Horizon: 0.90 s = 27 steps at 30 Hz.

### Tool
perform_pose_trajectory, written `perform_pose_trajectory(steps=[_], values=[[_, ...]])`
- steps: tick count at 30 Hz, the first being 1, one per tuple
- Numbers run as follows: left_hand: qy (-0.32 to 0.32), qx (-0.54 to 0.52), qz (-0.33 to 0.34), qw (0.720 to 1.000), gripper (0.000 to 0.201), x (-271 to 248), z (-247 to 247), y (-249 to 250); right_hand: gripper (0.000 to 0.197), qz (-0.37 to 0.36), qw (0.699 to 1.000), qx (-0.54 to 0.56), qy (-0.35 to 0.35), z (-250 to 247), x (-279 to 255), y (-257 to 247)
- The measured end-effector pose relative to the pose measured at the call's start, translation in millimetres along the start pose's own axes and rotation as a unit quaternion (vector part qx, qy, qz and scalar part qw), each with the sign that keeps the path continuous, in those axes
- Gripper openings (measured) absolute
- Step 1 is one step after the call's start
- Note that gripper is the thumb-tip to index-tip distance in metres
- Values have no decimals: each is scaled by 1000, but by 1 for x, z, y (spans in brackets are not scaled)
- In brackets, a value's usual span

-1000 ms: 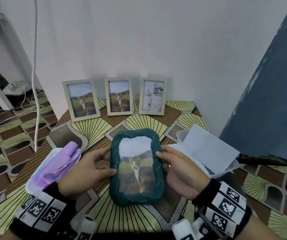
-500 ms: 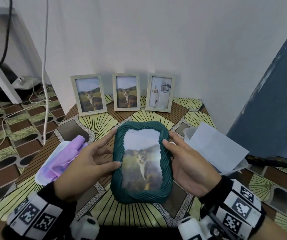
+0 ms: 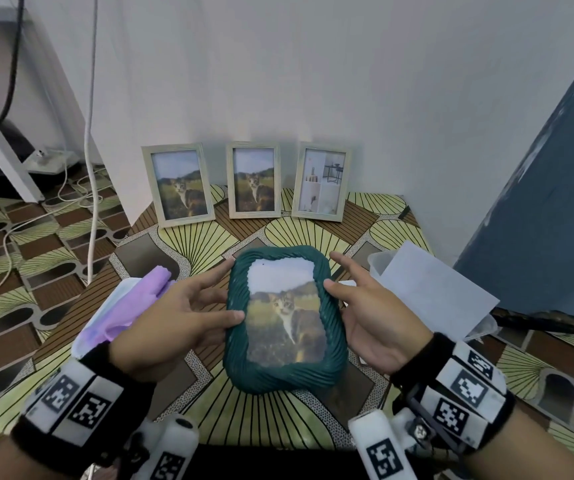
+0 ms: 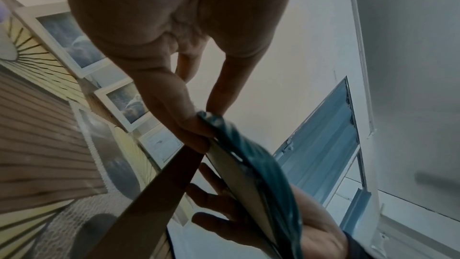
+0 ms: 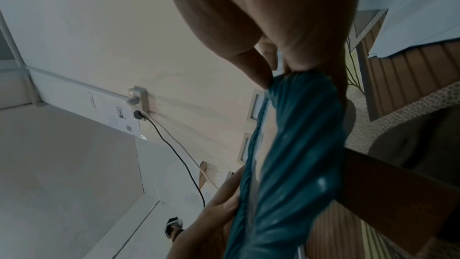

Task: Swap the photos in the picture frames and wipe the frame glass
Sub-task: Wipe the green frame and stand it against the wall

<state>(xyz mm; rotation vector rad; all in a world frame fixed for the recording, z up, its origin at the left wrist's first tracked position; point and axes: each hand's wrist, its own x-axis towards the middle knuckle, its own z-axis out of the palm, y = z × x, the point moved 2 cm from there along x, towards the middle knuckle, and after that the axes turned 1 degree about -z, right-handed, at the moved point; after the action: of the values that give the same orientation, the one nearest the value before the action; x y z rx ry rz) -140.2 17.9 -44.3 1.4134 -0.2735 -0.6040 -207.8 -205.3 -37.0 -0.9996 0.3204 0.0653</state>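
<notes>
A dark green ribbed frame (image 3: 283, 379) with a cat photo is held face up over the table between both hands. My left hand (image 3: 223, 296) pinches its left edge, thumb on the front and fingers behind. My right hand (image 3: 344, 282) pinches the right edge the same way. In the left wrist view the left hand (image 4: 194, 125) grips the green frame (image 4: 261, 174), and a brown back stand (image 4: 161, 194) sticks out below it. In the right wrist view the right hand (image 5: 273, 74) holds the green frame (image 5: 298, 145). A purple cloth (image 3: 133, 306) lies at the left.
Three pale wooden frames lean on the wall: two with cat photos (image 3: 178, 183) (image 3: 253, 180), one with an interior photo (image 3: 320, 181). A clear tub with white paper (image 3: 430, 292) sits at the right. Cables (image 3: 90, 133) hang at the left; a blue panel (image 3: 538, 220) is at the right.
Both hands keep their hold on the green frame, which stays between them. The left hand's fingers have spread out more along its edge, and the head view has shifted slightly.
</notes>
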Motion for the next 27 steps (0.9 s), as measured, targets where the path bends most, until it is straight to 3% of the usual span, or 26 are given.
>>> perform_pose_trajectory(steps=[3,11,16,21,27], values=[[0,4,3,1000,74,2,0,12,55,10,1000,19,-17,0,1,-8],[-53,71,58,994,81,3,8,46,40,-39,998,25,-41,-1,-3,-24],[-41,106,116,987,76,30,27,62,33,-149,986,-75,-1,-2,-6,-58],[-35,160,206,965,71,74,57,101,32,-258,949,-180,32,-7,-6,-112],[-45,170,230,957,70,133,102,130,36,-275,932,-230,56,-30,19,-173]])
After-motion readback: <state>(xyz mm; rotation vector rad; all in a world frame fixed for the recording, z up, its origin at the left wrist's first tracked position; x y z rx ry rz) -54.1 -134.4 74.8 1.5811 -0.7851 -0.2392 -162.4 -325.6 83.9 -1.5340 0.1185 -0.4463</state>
